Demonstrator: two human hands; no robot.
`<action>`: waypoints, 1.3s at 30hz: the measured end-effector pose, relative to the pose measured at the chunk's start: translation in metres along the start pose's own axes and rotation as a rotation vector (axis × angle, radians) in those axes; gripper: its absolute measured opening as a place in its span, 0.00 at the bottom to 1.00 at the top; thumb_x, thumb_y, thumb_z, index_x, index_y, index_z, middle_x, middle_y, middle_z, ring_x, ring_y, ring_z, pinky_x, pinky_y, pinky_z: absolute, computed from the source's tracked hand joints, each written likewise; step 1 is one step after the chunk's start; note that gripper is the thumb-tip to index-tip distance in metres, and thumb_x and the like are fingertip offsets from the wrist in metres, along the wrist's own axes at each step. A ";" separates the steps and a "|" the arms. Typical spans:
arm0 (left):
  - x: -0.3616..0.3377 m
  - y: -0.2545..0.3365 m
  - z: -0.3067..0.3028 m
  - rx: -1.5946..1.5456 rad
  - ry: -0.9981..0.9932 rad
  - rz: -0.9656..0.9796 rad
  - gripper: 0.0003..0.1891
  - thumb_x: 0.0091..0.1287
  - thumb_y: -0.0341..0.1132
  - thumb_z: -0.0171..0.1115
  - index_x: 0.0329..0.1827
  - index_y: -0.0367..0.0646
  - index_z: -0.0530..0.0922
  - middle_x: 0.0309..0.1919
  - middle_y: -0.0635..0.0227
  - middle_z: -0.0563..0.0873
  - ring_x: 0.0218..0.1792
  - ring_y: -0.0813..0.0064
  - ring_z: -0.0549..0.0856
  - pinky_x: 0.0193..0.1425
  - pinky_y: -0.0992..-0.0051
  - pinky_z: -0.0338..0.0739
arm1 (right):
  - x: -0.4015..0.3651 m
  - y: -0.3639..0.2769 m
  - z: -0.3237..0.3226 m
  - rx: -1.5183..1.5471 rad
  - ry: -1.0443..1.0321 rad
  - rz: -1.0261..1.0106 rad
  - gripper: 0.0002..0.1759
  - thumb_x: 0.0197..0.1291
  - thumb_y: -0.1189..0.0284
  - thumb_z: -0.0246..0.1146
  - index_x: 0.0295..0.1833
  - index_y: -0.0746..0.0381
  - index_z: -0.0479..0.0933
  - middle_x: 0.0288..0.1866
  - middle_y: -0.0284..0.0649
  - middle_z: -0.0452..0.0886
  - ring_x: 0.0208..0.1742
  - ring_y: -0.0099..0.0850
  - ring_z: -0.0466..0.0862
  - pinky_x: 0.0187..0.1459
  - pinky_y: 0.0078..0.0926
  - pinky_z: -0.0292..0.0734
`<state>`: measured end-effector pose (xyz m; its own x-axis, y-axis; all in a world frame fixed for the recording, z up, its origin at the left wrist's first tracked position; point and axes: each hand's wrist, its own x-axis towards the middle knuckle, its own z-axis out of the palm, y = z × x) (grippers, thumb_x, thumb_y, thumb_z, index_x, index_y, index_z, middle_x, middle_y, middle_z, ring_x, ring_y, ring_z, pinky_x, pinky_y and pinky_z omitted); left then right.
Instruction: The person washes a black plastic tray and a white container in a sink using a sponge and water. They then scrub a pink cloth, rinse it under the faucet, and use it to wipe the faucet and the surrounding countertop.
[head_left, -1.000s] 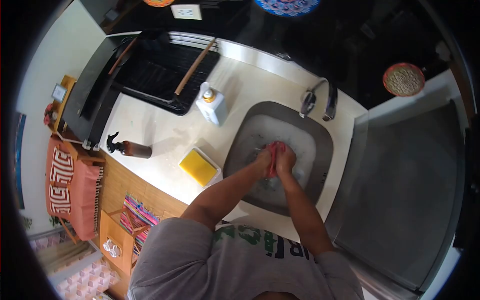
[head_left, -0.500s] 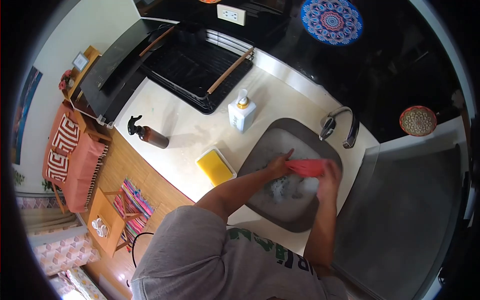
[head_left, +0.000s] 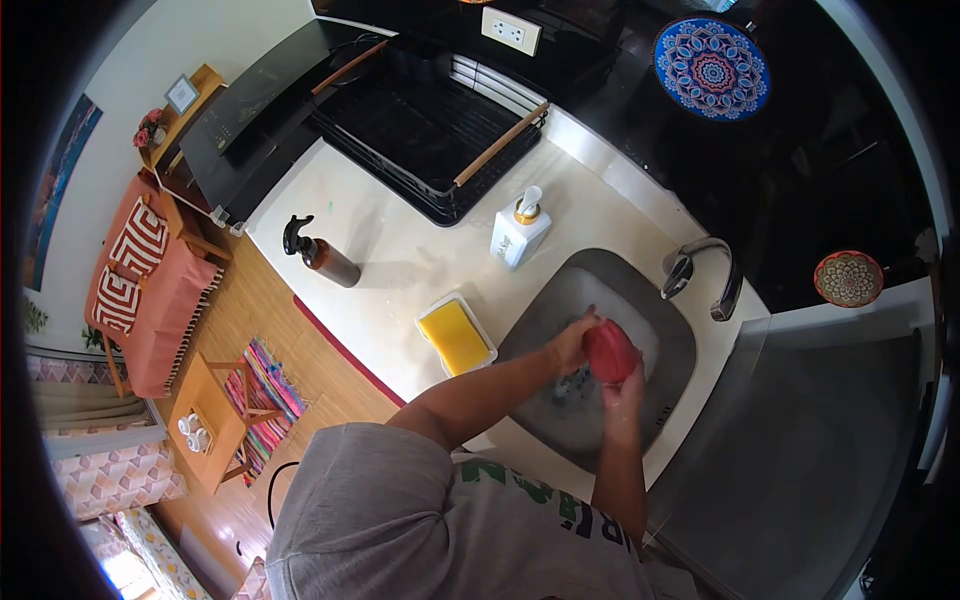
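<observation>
A red, rounded item (head_left: 611,352), which I cannot identify for certain, is held over the sink (head_left: 672,385). Foamy water (head_left: 560,410) lies in the basin beneath it. My left hand (head_left: 574,343) has its fingers against the upper left side of the red item. From the lower right, my right hand (head_left: 625,388) grips the same item. The faucet (head_left: 706,275) stands at the sink's upper right edge. To the left of the sink, a yellow sponge (head_left: 456,338) rests in a white tray.
A white soap dispenser (head_left: 520,230) and a brown spray bottle (head_left: 330,262) stand on the counter (head_left: 400,270). A black dish rack (head_left: 430,130) with wooden handles sits at the back. Farther left are a small wooden table (head_left: 208,420) and an orange sofa (head_left: 165,330).
The red item has gone from stretched out sideways to a compact, rounded shape. My hands have come closer together around it. The camera view has shifted slightly.
</observation>
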<state>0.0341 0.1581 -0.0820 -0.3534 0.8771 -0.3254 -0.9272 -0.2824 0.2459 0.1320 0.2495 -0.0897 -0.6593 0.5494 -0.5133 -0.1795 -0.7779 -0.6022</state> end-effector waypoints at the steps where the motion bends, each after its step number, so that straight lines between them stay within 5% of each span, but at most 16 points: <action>1: 0.009 -0.008 -0.009 0.050 0.127 -0.018 0.35 0.61 0.50 0.57 0.67 0.46 0.55 0.55 0.57 0.72 0.54 0.65 0.75 0.60 0.65 0.68 | -0.013 -0.005 0.022 -0.032 0.081 0.020 0.26 0.63 0.51 0.49 0.56 0.60 0.65 0.49 0.42 0.74 0.48 0.36 0.78 0.50 0.36 0.75; 3: 0.013 -0.017 -0.010 0.102 0.246 -0.050 0.33 0.62 0.54 0.55 0.65 0.45 0.58 0.55 0.56 0.73 0.53 0.63 0.76 0.60 0.63 0.69 | -0.016 -0.007 0.034 -0.060 0.173 0.029 0.25 0.63 0.51 0.49 0.55 0.60 0.66 0.48 0.41 0.75 0.48 0.36 0.78 0.49 0.34 0.75; 5: 0.009 -0.018 -0.008 -0.326 -0.097 -0.246 0.29 0.62 0.56 0.55 0.58 0.45 0.64 0.48 0.58 0.78 0.48 0.63 0.79 0.56 0.61 0.72 | -0.011 -0.003 0.026 0.035 0.023 0.072 0.23 0.63 0.51 0.49 0.51 0.59 0.67 0.46 0.41 0.76 0.47 0.36 0.78 0.48 0.33 0.75; 7: 0.013 -0.018 -0.005 -0.290 -0.053 -0.228 0.24 0.61 0.50 0.59 0.54 0.44 0.70 0.42 0.60 0.80 0.45 0.65 0.80 0.55 0.64 0.73 | -0.011 0.000 0.024 0.065 0.126 0.063 0.26 0.63 0.50 0.48 0.55 0.59 0.66 0.48 0.41 0.75 0.49 0.36 0.78 0.49 0.33 0.74; 9: 0.010 -0.011 0.015 0.120 0.057 0.136 0.16 0.61 0.39 0.62 0.48 0.41 0.74 0.42 0.62 0.81 0.45 0.69 0.79 0.53 0.69 0.73 | -0.025 0.002 0.001 -0.147 -0.097 -0.075 0.29 0.62 0.49 0.49 0.59 0.59 0.64 0.50 0.42 0.75 0.50 0.35 0.78 0.50 0.32 0.74; 10: 0.005 -0.001 0.025 0.127 0.042 0.102 0.16 0.61 0.39 0.62 0.48 0.41 0.74 0.42 0.62 0.81 0.45 0.69 0.79 0.53 0.69 0.73 | -0.033 -0.004 0.005 -0.135 -0.069 -0.098 0.29 0.62 0.49 0.49 0.59 0.59 0.64 0.50 0.42 0.75 0.50 0.35 0.78 0.50 0.32 0.74; 12: -0.003 0.008 0.037 0.793 -0.104 0.061 0.17 0.59 0.31 0.60 0.52 0.39 0.73 0.42 0.63 0.80 0.44 0.73 0.79 0.53 0.73 0.72 | -0.057 -0.021 0.017 0.026 -0.276 0.494 0.29 0.62 0.51 0.50 0.61 0.60 0.63 0.51 0.42 0.75 0.51 0.35 0.77 0.51 0.33 0.73; 13: 0.000 0.002 0.032 0.795 -0.121 0.028 0.17 0.59 0.31 0.60 0.52 0.39 0.73 0.42 0.63 0.80 0.44 0.73 0.79 0.53 0.73 0.72 | -0.052 -0.017 0.010 0.046 -0.252 0.475 0.29 0.62 0.51 0.50 0.61 0.60 0.63 0.51 0.42 0.75 0.51 0.35 0.77 0.51 0.33 0.73; 17: -0.006 -0.006 0.031 1.015 -0.315 0.333 0.20 0.62 0.30 0.54 0.58 0.39 0.70 0.41 0.65 0.79 0.44 0.77 0.78 0.52 0.76 0.72 | -0.026 0.013 -0.014 0.149 -0.239 0.107 0.27 0.65 0.53 0.48 0.60 0.62 0.64 0.57 0.46 0.72 0.56 0.37 0.75 0.56 0.36 0.70; 22: -0.012 -0.009 0.023 0.215 0.127 0.255 0.17 0.65 0.31 0.48 0.56 0.35 0.71 0.48 0.59 0.77 0.44 0.71 0.78 0.49 0.74 0.74 | -0.020 0.008 0.018 0.252 -0.102 -0.310 0.17 0.61 0.60 0.57 0.47 0.62 0.72 0.45 0.42 0.78 0.44 0.33 0.79 0.45 0.30 0.74; 26: 0.009 0.003 0.017 0.144 0.229 -0.050 0.18 0.65 0.32 0.48 0.57 0.37 0.69 0.47 0.60 0.77 0.43 0.72 0.77 0.48 0.73 0.75 | -0.031 0.002 0.054 -0.027 0.077 -0.535 0.11 0.57 0.65 0.64 0.31 0.61 0.73 0.29 0.35 0.78 0.30 0.29 0.76 0.35 0.26 0.73; 28: 0.039 0.010 -0.026 1.797 -0.517 0.176 0.16 0.65 0.33 0.48 0.55 0.38 0.70 0.46 0.61 0.78 0.44 0.71 0.78 0.47 0.75 0.75 | -0.039 -0.005 0.066 -0.185 0.081 -0.629 0.13 0.55 0.64 0.65 0.25 0.60 0.73 0.25 0.33 0.76 0.27 0.29 0.75 0.32 0.24 0.71; 29: 0.045 0.014 -0.026 1.801 -0.530 0.167 0.16 0.65 0.33 0.48 0.55 0.38 0.70 0.46 0.61 0.78 0.44 0.71 0.78 0.47 0.75 0.75 | -0.042 -0.010 0.071 -0.476 0.006 -0.857 0.13 0.52 0.66 0.67 0.23 0.59 0.73 0.24 0.34 0.76 0.27 0.30 0.75 0.31 0.25 0.70; 33: 0.056 0.028 -0.011 1.085 -0.529 -0.438 0.14 0.65 0.33 0.49 0.52 0.39 0.72 0.41 0.65 0.78 0.39 0.75 0.78 0.43 0.78 0.74 | -0.042 -0.007 0.070 -1.080 -0.177 -1.407 0.05 0.41 0.76 0.68 0.22 0.59 0.77 0.26 0.36 0.79 0.29 0.31 0.78 0.35 0.25 0.75; 36: 0.035 0.036 0.069 0.616 -0.314 -0.910 0.13 0.64 0.32 0.50 0.50 0.40 0.75 0.29 0.72 0.75 0.28 0.84 0.73 0.35 0.81 0.71 | -0.041 0.009 0.065 -1.126 -0.338 -1.510 0.06 0.34 0.74 0.66 0.19 0.57 0.74 0.25 0.34 0.77 0.30 0.34 0.78 0.34 0.32 0.73; 39: 0.047 0.016 0.079 1.034 -0.111 -1.081 0.15 0.62 0.29 0.50 0.52 0.40 0.76 0.20 0.74 0.68 0.24 0.89 0.67 0.31 0.83 0.68 | -0.044 0.013 0.059 -1.361 -0.489 -1.487 0.05 0.32 0.71 0.64 0.18 0.57 0.74 0.25 0.33 0.76 0.32 0.32 0.79 0.37 0.32 0.75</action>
<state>0.0121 0.2251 -0.0215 0.4814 0.5151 -0.7092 -0.2165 0.8539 0.4732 0.1155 0.1969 -0.0388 -0.6907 0.1201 0.7131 -0.2567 0.8811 -0.3972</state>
